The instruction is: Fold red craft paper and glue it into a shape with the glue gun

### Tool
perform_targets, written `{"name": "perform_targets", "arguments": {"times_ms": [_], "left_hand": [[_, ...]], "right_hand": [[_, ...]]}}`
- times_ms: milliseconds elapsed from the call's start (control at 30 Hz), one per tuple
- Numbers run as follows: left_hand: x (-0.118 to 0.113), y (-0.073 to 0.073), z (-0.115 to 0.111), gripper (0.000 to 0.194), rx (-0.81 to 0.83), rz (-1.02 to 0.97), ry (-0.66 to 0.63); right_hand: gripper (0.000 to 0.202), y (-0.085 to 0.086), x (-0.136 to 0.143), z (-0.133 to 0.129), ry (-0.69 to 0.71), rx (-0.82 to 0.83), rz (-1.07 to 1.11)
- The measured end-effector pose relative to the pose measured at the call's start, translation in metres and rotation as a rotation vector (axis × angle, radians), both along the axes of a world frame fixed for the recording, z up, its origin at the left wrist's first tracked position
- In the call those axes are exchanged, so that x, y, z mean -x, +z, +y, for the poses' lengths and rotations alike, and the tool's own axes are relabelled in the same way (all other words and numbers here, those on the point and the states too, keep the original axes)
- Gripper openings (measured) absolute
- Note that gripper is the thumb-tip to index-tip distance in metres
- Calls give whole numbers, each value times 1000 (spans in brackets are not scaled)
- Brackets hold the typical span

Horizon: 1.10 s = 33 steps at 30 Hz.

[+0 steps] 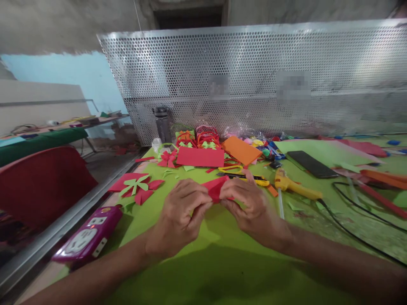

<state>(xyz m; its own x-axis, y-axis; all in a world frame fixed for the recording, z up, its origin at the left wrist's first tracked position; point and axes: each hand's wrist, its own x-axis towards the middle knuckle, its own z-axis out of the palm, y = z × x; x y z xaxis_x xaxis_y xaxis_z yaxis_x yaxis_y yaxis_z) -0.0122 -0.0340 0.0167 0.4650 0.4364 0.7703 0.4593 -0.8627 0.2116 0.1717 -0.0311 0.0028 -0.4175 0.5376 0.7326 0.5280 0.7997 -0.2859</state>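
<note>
Between my two hands a small piece of red craft sheet (216, 189) is held above the green table cover, bent or folded. My left hand (184, 212) pinches its left edge between thumb and fingertips. The right edge is pinched the same way by my right hand (249, 207). Part of the sheet is hidden behind my fingers. Just beyond my hands lie a yellow box cutter (259, 181) and yellow-handled scissors (233, 169). To the left are cut-out flower shapes, a light green one (135, 185) on red pieces (143, 195).
A yellow glue gun (297, 187) with a black cord lies right, near a black phone (311, 164). A purple power strip (89, 235) sits at the left edge. Red (200, 157) and orange sheets (242, 150), small baskets and a dark bottle (163, 125) stand before a perforated metal panel (197, 76).
</note>
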Motion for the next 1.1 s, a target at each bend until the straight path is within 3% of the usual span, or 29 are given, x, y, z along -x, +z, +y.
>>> {"name": "perform_targets", "arguments": {"times_ms": [200, 400, 700, 1100], "left_hand": [[0, 0, 6, 9, -18, -29, 39], [1, -8, 8, 8, 1, -1, -2], [-1, -6, 2, 16, -10, 150, 14], [0, -12, 6, 15, -74, 202, 53]], "right_hand": [[16, 2, -1, 1, -21, -32, 30], [15, -2, 0, -3, -23, -87, -63], [18, -6, 3, -7, -59, -233, -163], [18, -7, 3, -6, -83, -304, -269]]}}
